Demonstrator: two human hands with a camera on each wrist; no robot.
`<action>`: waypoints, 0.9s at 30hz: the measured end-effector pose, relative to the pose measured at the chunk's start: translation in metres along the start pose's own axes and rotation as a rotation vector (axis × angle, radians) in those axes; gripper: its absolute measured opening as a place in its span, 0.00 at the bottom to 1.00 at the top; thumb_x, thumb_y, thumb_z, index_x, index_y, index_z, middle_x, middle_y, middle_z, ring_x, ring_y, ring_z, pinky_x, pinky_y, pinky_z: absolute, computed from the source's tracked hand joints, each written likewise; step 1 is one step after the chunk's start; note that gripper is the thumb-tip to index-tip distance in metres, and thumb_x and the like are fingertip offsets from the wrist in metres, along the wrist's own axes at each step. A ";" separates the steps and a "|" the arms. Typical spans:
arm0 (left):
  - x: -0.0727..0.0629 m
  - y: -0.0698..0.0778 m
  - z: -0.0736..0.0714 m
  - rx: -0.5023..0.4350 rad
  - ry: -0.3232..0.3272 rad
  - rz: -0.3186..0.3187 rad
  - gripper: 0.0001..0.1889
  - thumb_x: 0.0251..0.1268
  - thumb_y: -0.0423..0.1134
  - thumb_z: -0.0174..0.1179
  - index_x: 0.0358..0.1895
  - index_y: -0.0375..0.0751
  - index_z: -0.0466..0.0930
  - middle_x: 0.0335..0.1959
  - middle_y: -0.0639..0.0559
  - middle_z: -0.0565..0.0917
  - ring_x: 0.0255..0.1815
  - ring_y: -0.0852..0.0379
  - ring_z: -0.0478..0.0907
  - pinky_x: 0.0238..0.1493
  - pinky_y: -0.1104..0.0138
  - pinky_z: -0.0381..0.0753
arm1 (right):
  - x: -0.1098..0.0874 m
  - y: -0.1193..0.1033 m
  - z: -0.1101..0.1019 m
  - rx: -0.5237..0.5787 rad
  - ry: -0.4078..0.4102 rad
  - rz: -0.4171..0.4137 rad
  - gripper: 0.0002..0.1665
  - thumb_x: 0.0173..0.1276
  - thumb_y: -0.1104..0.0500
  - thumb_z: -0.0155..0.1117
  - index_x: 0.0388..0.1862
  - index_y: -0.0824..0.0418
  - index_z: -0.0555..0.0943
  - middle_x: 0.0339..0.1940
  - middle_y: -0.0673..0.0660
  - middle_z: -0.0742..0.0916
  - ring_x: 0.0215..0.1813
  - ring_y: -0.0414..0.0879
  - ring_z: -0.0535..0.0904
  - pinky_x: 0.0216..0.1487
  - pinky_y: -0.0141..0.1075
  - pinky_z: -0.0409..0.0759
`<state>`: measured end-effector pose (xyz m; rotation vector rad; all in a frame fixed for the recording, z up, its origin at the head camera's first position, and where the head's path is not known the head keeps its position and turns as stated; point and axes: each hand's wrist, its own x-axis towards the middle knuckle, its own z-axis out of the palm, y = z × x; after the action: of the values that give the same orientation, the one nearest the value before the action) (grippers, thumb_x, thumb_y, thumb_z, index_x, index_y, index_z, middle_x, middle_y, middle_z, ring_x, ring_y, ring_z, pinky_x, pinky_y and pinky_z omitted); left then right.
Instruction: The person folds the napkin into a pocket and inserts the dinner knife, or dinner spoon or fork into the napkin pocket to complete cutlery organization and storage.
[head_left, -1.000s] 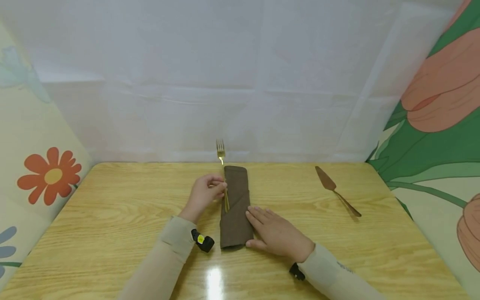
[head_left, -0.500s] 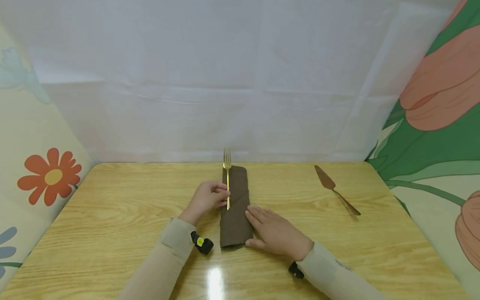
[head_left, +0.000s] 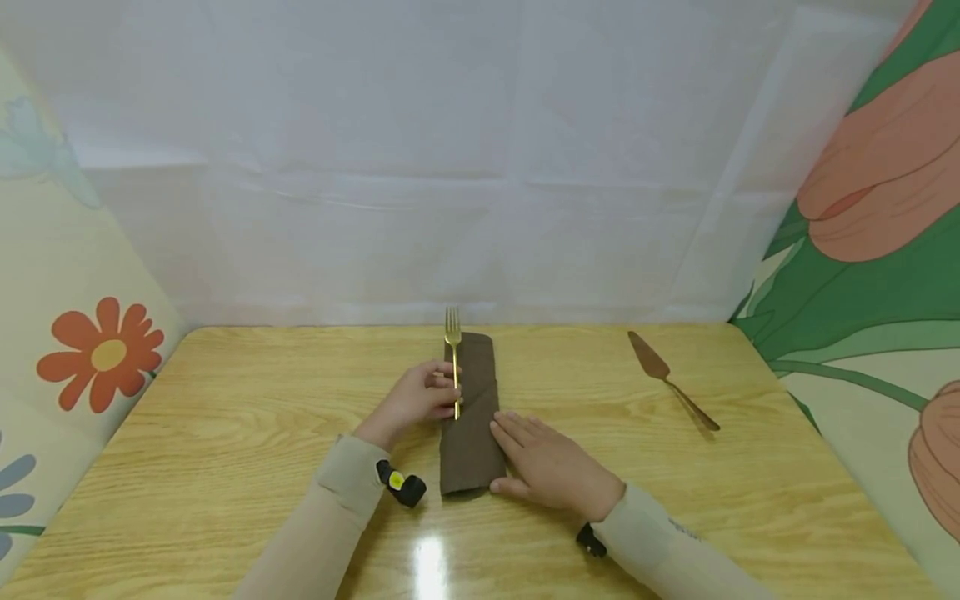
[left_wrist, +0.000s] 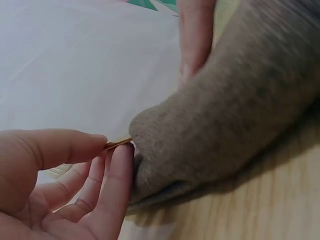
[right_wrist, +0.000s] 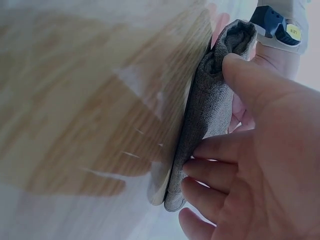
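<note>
A dark brown cloth napkin, folded into a long strip, lies lengthwise on the table. My left hand pinches the thin handle of a gold fork between thumb and fingers over the napkin's left side. The fork's tines point away, past the far end of the strip. In the left wrist view the handle runs up to the napkin's fold, where its end is hidden. With fingers outstretched, my right hand rests along the napkin's right edge, its thumb by the near end.
To the right lies a copper-coloured cake server, blade away and handle slanting nearer. Behind the wooden table hangs a white sheet. Flower-painted panels flank both sides.
The fork has swung onto the napkin, shifting slightly right, and its tines have come nearer. My left hand moved a little right and nearer with it. The right hand stays put.
</note>
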<state>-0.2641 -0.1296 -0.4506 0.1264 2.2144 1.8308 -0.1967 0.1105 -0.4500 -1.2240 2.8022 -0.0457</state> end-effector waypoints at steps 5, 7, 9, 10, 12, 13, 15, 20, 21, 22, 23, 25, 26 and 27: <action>0.004 0.000 0.001 -0.095 0.031 -0.007 0.18 0.79 0.35 0.54 0.62 0.25 0.71 0.44 0.41 0.81 0.39 0.58 0.82 0.43 0.67 0.85 | -0.001 -0.001 -0.001 0.008 0.004 0.000 0.44 0.79 0.37 0.52 0.79 0.67 0.61 0.80 0.62 0.65 0.80 0.53 0.59 0.78 0.45 0.58; 0.005 0.001 0.002 -0.116 0.056 -0.013 0.19 0.81 0.38 0.53 0.62 0.25 0.71 0.42 0.43 0.82 0.36 0.59 0.81 0.41 0.68 0.85 | -0.001 -0.001 -0.001 0.005 0.005 0.001 0.44 0.79 0.37 0.52 0.79 0.67 0.61 0.79 0.62 0.65 0.80 0.53 0.60 0.78 0.45 0.58; 0.006 0.002 0.003 -0.126 0.079 -0.013 0.19 0.81 0.39 0.52 0.63 0.27 0.71 0.41 0.43 0.82 0.34 0.60 0.81 0.40 0.68 0.86 | 0.000 -0.001 -0.001 0.001 0.006 0.002 0.44 0.79 0.37 0.52 0.79 0.67 0.61 0.79 0.62 0.65 0.80 0.53 0.60 0.78 0.45 0.59; 0.006 0.002 0.003 -0.126 0.089 -0.011 0.19 0.82 0.38 0.51 0.64 0.27 0.71 0.41 0.43 0.82 0.33 0.60 0.81 0.39 0.68 0.86 | 0.000 -0.001 -0.001 -0.002 0.006 0.003 0.44 0.79 0.37 0.52 0.79 0.67 0.61 0.79 0.63 0.65 0.80 0.53 0.59 0.78 0.45 0.58; 0.006 0.002 0.004 -0.121 0.103 -0.001 0.18 0.82 0.37 0.50 0.65 0.29 0.71 0.42 0.43 0.82 0.33 0.60 0.81 0.38 0.68 0.86 | 0.000 -0.001 -0.001 -0.004 0.004 0.004 0.44 0.78 0.37 0.52 0.79 0.67 0.61 0.80 0.62 0.65 0.80 0.53 0.59 0.78 0.44 0.58; 0.006 0.002 0.004 -0.117 0.111 -0.001 0.18 0.82 0.37 0.50 0.65 0.29 0.72 0.42 0.43 0.82 0.33 0.60 0.81 0.38 0.68 0.86 | 0.000 -0.001 -0.001 -0.006 0.004 0.004 0.44 0.78 0.37 0.52 0.79 0.67 0.61 0.79 0.62 0.65 0.80 0.53 0.59 0.78 0.44 0.59; 0.006 0.002 0.004 -0.111 0.118 0.005 0.17 0.82 0.36 0.50 0.64 0.29 0.72 0.41 0.43 0.83 0.33 0.60 0.81 0.38 0.68 0.86 | 0.000 -0.001 0.000 -0.009 0.002 0.005 0.44 0.78 0.37 0.52 0.79 0.67 0.61 0.79 0.62 0.65 0.80 0.53 0.59 0.78 0.44 0.59; 0.008 0.000 0.005 -0.111 0.117 -0.005 0.14 0.80 0.33 0.52 0.57 0.25 0.74 0.35 0.46 0.83 0.29 0.60 0.81 0.35 0.68 0.86 | 0.000 -0.001 0.000 -0.023 0.003 0.004 0.44 0.79 0.37 0.52 0.79 0.67 0.62 0.79 0.62 0.66 0.80 0.52 0.60 0.78 0.44 0.59; 0.008 0.000 0.005 -0.110 0.116 -0.010 0.13 0.79 0.33 0.53 0.56 0.25 0.74 0.34 0.46 0.83 0.28 0.60 0.81 0.35 0.68 0.86 | 0.000 -0.001 0.000 -0.024 0.003 0.005 0.44 0.79 0.37 0.52 0.79 0.67 0.62 0.79 0.62 0.66 0.80 0.52 0.60 0.78 0.44 0.59; 0.008 -0.001 0.006 -0.102 0.111 -0.012 0.12 0.79 0.32 0.53 0.55 0.24 0.75 0.33 0.46 0.83 0.28 0.60 0.81 0.35 0.68 0.86 | 0.000 0.000 0.000 -0.026 0.003 0.005 0.44 0.79 0.37 0.52 0.79 0.67 0.61 0.80 0.61 0.66 0.80 0.52 0.60 0.78 0.44 0.59; 0.007 -0.001 0.006 -0.093 0.106 -0.011 0.12 0.78 0.32 0.53 0.54 0.24 0.75 0.33 0.46 0.83 0.28 0.60 0.82 0.35 0.67 0.86 | 0.000 0.000 0.001 -0.026 0.003 0.005 0.44 0.79 0.37 0.51 0.79 0.67 0.61 0.80 0.61 0.66 0.80 0.52 0.60 0.78 0.44 0.59; 0.006 -0.002 0.006 -0.072 0.098 -0.008 0.12 0.78 0.32 0.54 0.53 0.24 0.75 0.33 0.45 0.84 0.28 0.60 0.82 0.35 0.67 0.87 | 0.000 0.000 0.001 -0.026 0.004 0.005 0.45 0.79 0.37 0.51 0.79 0.67 0.62 0.80 0.61 0.66 0.80 0.52 0.60 0.78 0.44 0.59; 0.005 -0.003 0.007 -0.056 0.096 -0.007 0.11 0.78 0.32 0.55 0.52 0.24 0.76 0.33 0.45 0.84 0.28 0.60 0.82 0.35 0.67 0.87 | 0.000 0.000 0.001 -0.027 0.002 0.006 0.45 0.79 0.36 0.51 0.79 0.67 0.61 0.80 0.61 0.65 0.80 0.52 0.59 0.78 0.44 0.59; 0.005 -0.003 0.007 -0.042 0.091 -0.003 0.11 0.77 0.32 0.55 0.52 0.25 0.76 0.33 0.44 0.84 0.28 0.59 0.82 0.35 0.66 0.87 | 0.000 -0.001 0.001 -0.028 0.001 0.007 0.45 0.79 0.36 0.51 0.79 0.67 0.61 0.80 0.61 0.65 0.80 0.52 0.59 0.78 0.44 0.59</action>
<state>-0.2664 -0.1223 -0.4551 0.0322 2.2334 1.9163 -0.1962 0.1101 -0.4508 -1.2205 2.8169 -0.0063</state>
